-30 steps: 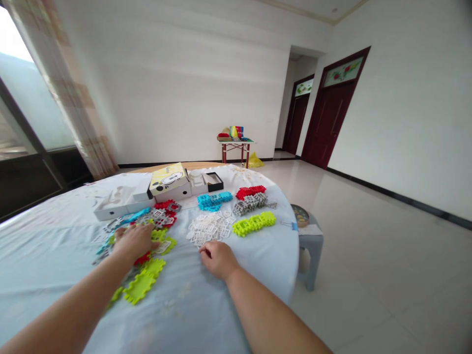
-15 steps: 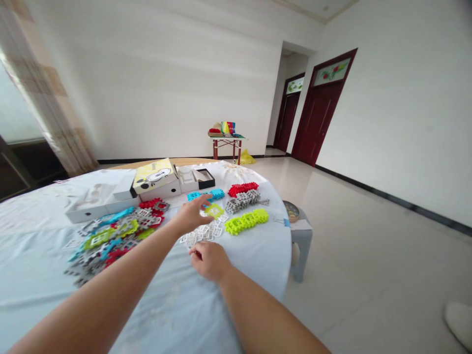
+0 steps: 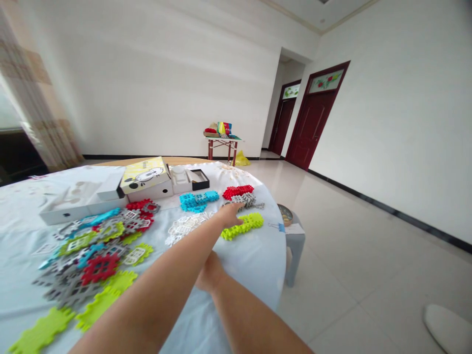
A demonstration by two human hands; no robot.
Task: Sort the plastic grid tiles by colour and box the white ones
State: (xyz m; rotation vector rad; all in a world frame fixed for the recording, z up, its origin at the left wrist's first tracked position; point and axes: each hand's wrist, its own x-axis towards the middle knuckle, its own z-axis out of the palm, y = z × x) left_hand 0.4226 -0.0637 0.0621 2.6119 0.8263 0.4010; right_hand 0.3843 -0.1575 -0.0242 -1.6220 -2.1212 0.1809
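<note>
My left hand (image 3: 231,215) reaches over the left end of a row of yellow-green plastic building pieces (image 3: 248,225). Its fingers are apart, with no piece visible between them. Just behind it lies a row of grey pieces (image 3: 246,199), partly covered by the hand, and a red row (image 3: 239,191) beyond. Under my left forearm, my right hand (image 3: 211,273) rests near the cloth, its fingers hidden. White pieces (image 3: 186,226) and blue pieces (image 3: 197,200) lie in separate piles to the left. A large mixed pile (image 3: 101,268) of interlocking pieces spreads at the left.
A yellow-lidded box (image 3: 145,175), an open white box (image 3: 68,212) and a small black tray (image 3: 201,179) stand at the table's back. Past the round table's right edge is a grey stool (image 3: 295,246) bearing a round tin (image 3: 284,215). A small side table (image 3: 222,139) stands by the wall.
My left hand has moved right, from above the white pieces to the yellow-green row, and the yellow-green piece at its fingers no longer shows there. The view has shifted, revealing more pieces at lower left.
</note>
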